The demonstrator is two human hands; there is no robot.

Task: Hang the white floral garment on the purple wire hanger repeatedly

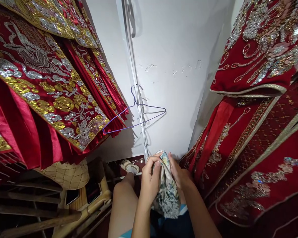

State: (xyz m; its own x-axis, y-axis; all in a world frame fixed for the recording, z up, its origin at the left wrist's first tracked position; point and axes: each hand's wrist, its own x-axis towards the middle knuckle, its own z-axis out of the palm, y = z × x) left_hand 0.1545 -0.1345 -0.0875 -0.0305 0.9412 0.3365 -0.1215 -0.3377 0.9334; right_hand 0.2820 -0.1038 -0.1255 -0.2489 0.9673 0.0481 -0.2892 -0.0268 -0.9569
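A bunched piece of floral fabric, white with green, yellow and blue print, lies over my lap between my hands. My left hand pinches its upper edge between thumb and fingers. On the other side, my right hand grips the fabric's right edge, with part of its fingers hidden behind the cloth. The cloth is gathered in folds, and I cannot tell what kind of garment it is. Beyond my hands, a thin purple wire hanger hangs at a metal pole with nothing on it.
Red embroidered garments hang at the left, and beaded red garments at the right. A metal pole stands before the white wall. At lower left, a wooden chair bears two phones. My shoe rests ahead.
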